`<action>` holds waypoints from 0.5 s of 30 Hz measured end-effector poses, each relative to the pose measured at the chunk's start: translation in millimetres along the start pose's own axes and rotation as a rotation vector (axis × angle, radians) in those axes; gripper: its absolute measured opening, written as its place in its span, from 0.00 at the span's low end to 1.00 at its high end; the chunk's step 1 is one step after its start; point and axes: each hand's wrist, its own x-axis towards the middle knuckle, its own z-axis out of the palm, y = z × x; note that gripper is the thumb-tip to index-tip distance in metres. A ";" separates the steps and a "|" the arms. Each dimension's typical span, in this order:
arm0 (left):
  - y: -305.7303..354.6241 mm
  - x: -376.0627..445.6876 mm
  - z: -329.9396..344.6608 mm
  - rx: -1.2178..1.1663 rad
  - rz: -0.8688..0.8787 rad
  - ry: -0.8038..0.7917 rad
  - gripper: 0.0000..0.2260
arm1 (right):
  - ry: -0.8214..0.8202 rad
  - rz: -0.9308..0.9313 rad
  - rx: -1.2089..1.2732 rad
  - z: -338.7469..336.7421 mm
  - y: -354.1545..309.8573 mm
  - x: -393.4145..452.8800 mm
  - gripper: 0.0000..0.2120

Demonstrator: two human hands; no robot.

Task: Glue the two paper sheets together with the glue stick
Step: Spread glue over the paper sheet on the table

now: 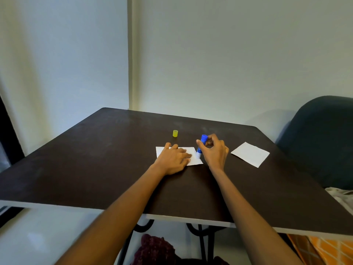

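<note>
A white paper sheet [194, 160] lies on the dark table [95, 159], and my left hand [172, 159] presses flat on it with fingers spread. My right hand [214, 152] grips a blue glue stick [201, 145], tilted, its white tip down on the right edge of that sheet. A second white paper sheet [250, 154] lies apart to the right, untouched. The yellow cap [175, 133] stands upright on the table behind the first sheet.
A dark blue chair back [321, 140] rises past the table's right edge. Orange and white cloth [330, 247] lies below the near right corner. Black metal table legs [200, 240] and a maroon cloth [154, 247] show under the front edge.
</note>
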 end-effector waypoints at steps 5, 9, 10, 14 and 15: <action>1.8 -0.4 -1.3 0.019 -0.048 0.014 0.20 | -0.003 -0.017 -0.008 -10.6 1.5 -10.5 0.13; 1.0 -1.7 -2.4 0.055 -0.062 -0.014 0.21 | -0.013 -0.020 0.026 -18.0 -0.9 -16.0 0.14; 1.2 -2.3 -2.6 0.066 -0.061 -0.017 0.21 | -0.022 -0.025 0.036 -19.1 -1.8 -17.2 0.14; 2.4 -3.4 -4.4 0.094 -0.048 -0.025 0.20 | -0.056 -0.025 0.085 -21.2 -4.9 -20.2 0.13; 2.5 -3.3 -4.8 0.098 -0.044 -0.028 0.20 | -0.051 -0.026 0.089 -21.3 -5.3 -20.3 0.13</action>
